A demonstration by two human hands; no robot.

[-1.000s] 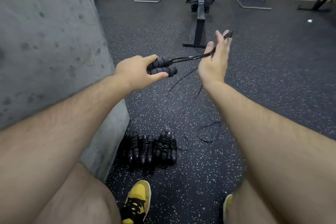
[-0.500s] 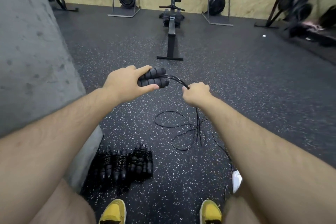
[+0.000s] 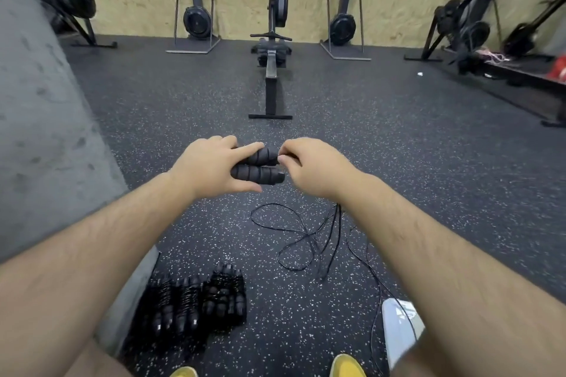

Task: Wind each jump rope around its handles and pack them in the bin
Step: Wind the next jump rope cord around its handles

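My left hand (image 3: 211,167) grips the two black foam handles (image 3: 258,167) of a jump rope, held side by side and pointing right. My right hand (image 3: 312,165) is right at the handle tips, its fingers pinching the thin black cord there. The rest of the cord (image 3: 306,239) hangs below my right wrist and lies in loose loops on the floor. Several wound jump ropes (image 3: 199,300) lie in a row on the floor near my left leg. A white bin corner (image 3: 398,327) shows under my right forearm.
A grey concrete block (image 3: 46,131) rises on the left. A rowing machine (image 3: 271,70) stands straight ahead, with other fitness machines (image 3: 196,15) along the plywood wall. A low bench with red items (image 3: 520,70) is at the right. My yellow shoes (image 3: 347,366) are at the bottom edge.
My right hand came in from an outstretched pull on the cord to the handle tips. The view tilted up, and the loose cord now lies in loops on the floor.
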